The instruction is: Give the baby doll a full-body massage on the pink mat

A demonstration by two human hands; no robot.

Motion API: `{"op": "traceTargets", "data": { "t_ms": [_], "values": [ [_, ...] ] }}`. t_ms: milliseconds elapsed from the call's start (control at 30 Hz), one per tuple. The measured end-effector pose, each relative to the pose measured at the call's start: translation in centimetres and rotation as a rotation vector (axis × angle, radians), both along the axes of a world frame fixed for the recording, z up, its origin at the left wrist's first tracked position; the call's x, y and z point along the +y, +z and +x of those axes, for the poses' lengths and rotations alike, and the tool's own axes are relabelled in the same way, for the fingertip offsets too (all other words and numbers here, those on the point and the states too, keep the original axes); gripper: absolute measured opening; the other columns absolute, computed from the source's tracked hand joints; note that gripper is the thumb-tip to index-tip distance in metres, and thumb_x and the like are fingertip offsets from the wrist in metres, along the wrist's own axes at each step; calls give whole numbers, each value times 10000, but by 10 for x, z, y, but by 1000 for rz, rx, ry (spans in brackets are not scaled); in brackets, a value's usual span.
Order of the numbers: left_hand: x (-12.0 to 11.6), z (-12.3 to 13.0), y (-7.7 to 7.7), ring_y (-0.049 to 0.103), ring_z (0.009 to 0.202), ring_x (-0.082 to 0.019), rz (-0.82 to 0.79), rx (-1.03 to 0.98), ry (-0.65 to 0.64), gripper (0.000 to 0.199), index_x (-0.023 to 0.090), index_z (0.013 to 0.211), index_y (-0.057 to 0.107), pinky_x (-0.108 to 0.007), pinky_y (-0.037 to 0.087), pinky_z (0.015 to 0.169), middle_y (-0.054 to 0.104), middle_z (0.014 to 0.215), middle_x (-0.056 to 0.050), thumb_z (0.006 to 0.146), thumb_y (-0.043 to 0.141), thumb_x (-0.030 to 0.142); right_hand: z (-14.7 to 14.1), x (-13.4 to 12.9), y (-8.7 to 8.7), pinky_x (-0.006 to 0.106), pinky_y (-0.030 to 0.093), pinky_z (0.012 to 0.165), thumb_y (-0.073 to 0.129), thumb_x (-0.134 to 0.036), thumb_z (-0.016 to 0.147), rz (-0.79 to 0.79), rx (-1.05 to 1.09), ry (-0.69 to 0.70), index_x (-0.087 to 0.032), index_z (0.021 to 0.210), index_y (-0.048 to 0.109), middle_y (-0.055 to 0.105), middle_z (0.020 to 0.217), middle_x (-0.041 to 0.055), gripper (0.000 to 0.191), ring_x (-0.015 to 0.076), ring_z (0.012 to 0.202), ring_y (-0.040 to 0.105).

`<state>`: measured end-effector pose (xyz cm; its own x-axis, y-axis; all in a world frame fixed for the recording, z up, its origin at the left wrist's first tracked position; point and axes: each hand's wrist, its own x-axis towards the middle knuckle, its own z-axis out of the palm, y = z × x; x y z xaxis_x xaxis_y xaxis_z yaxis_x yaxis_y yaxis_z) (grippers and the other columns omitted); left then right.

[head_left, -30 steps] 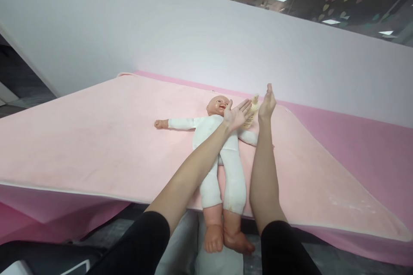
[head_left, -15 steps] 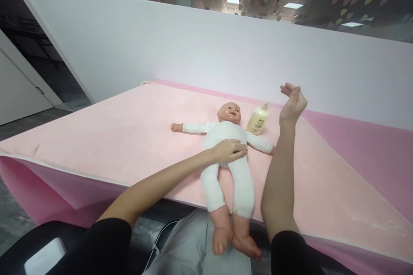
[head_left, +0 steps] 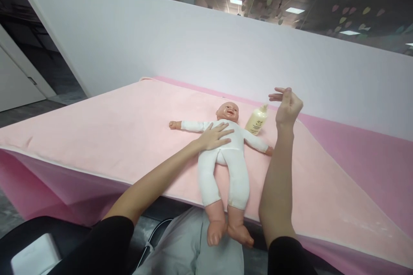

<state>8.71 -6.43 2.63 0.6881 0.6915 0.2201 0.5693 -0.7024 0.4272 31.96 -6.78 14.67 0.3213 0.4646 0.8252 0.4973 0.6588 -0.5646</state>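
A baby doll (head_left: pixel 237 135) with a white cloth body lies on its back on the pink-covered table (head_left: pixel 112 133), its feet hanging past the front edge. My left hand (head_left: pixel 214 136) rests flat on the doll's belly, fingers spread. Raised above the table on the right is my right hand (head_left: pixel 288 105), its fingers apart and bent at the wrist, holding nothing that I can see. A pale yellow pump bottle (head_left: pixel 257 121) stands tilted-looking beside the doll's head, between the doll's arm and my right hand.
Behind the table runs a white partition (head_left: pixel 193 47) with glass above it. A white box-like object (head_left: pixel 35 254) lies on a black surface at the lower left. My lap is just under the table's front edge.
My left hand has slid up and left over the doll's belly, and its fingers have spread. My right hand has shifted slightly left and down, its fingers opening.
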Motion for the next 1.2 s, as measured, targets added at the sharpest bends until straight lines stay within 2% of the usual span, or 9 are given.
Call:
{"op": "traceTargets", "data": {
  "t_ms": [133, 267, 467, 567, 667, 700, 767, 867, 1200],
  "values": [
    [12, -23, -12, 79, 1483, -247, -80, -66, 98, 653, 312, 1495, 246, -503, 49, 1181, 100, 1600, -15, 917, 263, 617, -7, -2, 1, 375, 548, 720, 366, -599, 916, -47, -57, 10, -152, 909, 702, 669, 713, 47, 560, 180, 697, 672],
    [18, -30, -27, 133, 1477, -210, -69, -149, 149, 669, 258, 1503, 240, -417, 85, 1196, 144, 1595, -40, 926, 245, 597, -17, -12, 7, 388, 549, 741, 458, -575, 891, -96, -132, 62, -165, 794, 703, 667, 693, 41, 487, 188, 704, 671],
    [14, -28, -28, 246, 1447, -215, -35, -240, 196, 634, 217, 1464, 352, -377, 155, 1193, 250, 1568, -53, 934, 280, 558, -56, -23, 15, 448, 546, 824, 339, -619, 912, -163, -57, 435, -206, 552, 612, 625, 597, 53, 612, 206, 726, 676],
    [13, -29, -26, 271, 1437, -221, -40, -282, 178, 605, 205, 1448, 384, -390, 169, 1194, 298, 1550, -58, 946, 276, 526, -86, -20, -6, 428, 542, 805, 393, -671, 866, -282, -23, 643, -213, 444, 539, 614, 551, 62, 640, 211, 701, 670],
    [17, -30, -28, 313, 1418, -233, -30, -346, 110, 584, 189, 1431, 414, -393, 210, 1185, 390, 1505, -67, 959, 258, 494, -110, -21, -47, 373, 531, 728, 578, -694, 740, -533, -184, 890, -200, 398, 548, 637, 539, 59, 601, 200, 626, 646],
    [19, -31, -30, 319, 1415, -231, -25, -359, 92, 579, 180, 1423, 425, -390, 221, 1183, 408, 1494, -72, 961, 255, 485, -114, -22, -62, 354, 523, 708, 619, -678, 715, -637, -259, 918, -195, 426, 596, 647, 543, 55, 563, 192, 606, 635],
    [23, -31, -34, 321, 1415, -223, -12, -370, 81, 569, 163, 1403, 450, -387, 232, 1181, 415, 1488, -83, 959, 265, 469, -116, -27, -87, 325, 507, 694, 647, -649, 706, -790, -292, 878, -188, 494, 667, 667, 566, 51, 508, 180, 598, 626],
    [27, -30, -37, 337, 1408, -211, 2, -372, 92, 542, 172, 1386, 469, -399, 253, 1174, 411, 1490, -84, 949, 305, 447, -109, -33, -107, 309, 498, 718, 627, -643, 726, -815, -163, 788, -181, 529, 693, 682, 592, 56, 506, 172, 614, 628],
    [25, -28, -33, 353, 1399, -210, 14, -360, 99, 507, 164, 1374, 485, -413, 267, 1168, 456, 1459, -88, 951, 332, 399, -105, -38, -113, 307, 495, 716, 605, -603, 759, -735, -110, 725, -185, 539, 687, 687, 617, 55, 480, 178, 644, 637]
  ]
}}
